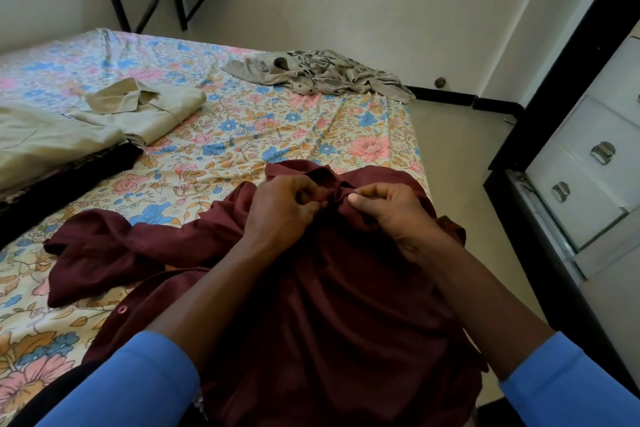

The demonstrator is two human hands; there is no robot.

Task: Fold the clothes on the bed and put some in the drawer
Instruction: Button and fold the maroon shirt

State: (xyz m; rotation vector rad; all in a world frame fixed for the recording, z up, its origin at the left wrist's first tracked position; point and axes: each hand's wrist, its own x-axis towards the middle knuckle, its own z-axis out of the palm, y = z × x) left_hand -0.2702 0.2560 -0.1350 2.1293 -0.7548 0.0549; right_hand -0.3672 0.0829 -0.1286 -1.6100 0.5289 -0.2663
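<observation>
Head view: one maroon button-front cloth shirt (346, 305), lying on the floral-sheeted bed (242, 135), long axis running from me out to its collar. My left hand (280, 208) and right hand (391, 215), side by side, both pinch the front edges just under that collar.

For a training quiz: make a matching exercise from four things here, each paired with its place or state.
1 maroon shirt
2 beige shirt
3 grey shirt
4 drawers

A crumpled at the bed's far corner
B folded, on the left
C white, right of the bed
D pinched by left hand and right hand

Pairs: 1-D, 2-B, 3-A, 4-C
</observation>
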